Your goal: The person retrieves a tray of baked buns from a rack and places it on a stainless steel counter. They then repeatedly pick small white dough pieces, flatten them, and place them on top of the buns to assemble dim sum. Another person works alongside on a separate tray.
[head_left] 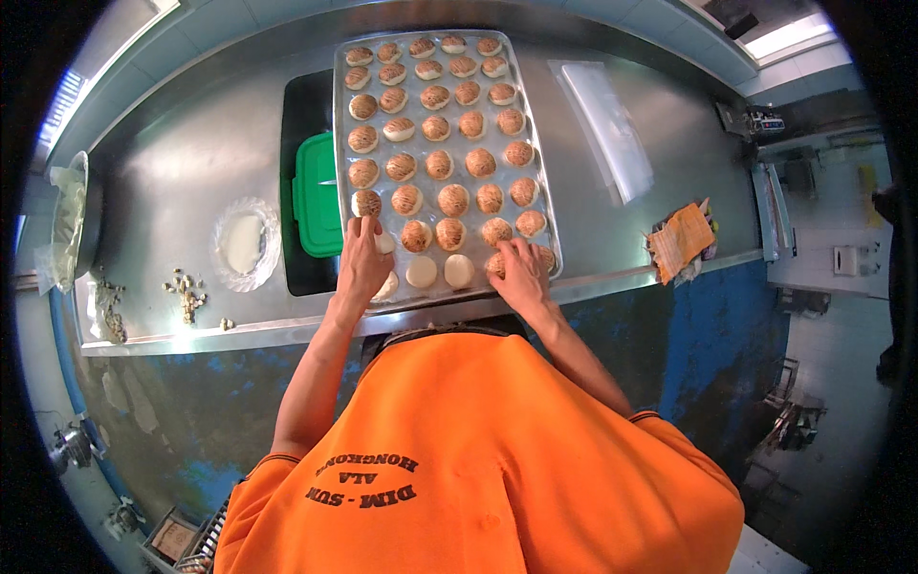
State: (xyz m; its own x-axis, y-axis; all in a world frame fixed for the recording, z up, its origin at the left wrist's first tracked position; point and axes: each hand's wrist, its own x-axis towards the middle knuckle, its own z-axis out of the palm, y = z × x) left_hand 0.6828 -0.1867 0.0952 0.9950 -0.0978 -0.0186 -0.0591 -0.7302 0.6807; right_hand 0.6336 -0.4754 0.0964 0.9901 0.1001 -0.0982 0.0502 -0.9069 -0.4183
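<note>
A large metal tray [338, 115] lies in front of me, lined with clear film and set with rows of small round buns [452, 200] that have streaked brown tops and pale sides. In the near row, two plain pale buns [421, 272] show no brown on top. My left hand [361, 266] is at the tray's near left, its fingers closed on a pale bun [384, 241] partly hidden by them. At the near right corner, my right hand [523, 277] has its fingers curled round a brown-topped bun [495, 264]; its palm side is hidden.
Left of the tray, a green lid [316, 196] lies over a dark sink opening [298, 105]. A clear scalloped plate [269, 251] and small scraps [186, 290] are further left. Clear plastic sheets [607, 134] and an orange cloth [681, 241] lie on the right of the steel counter.
</note>
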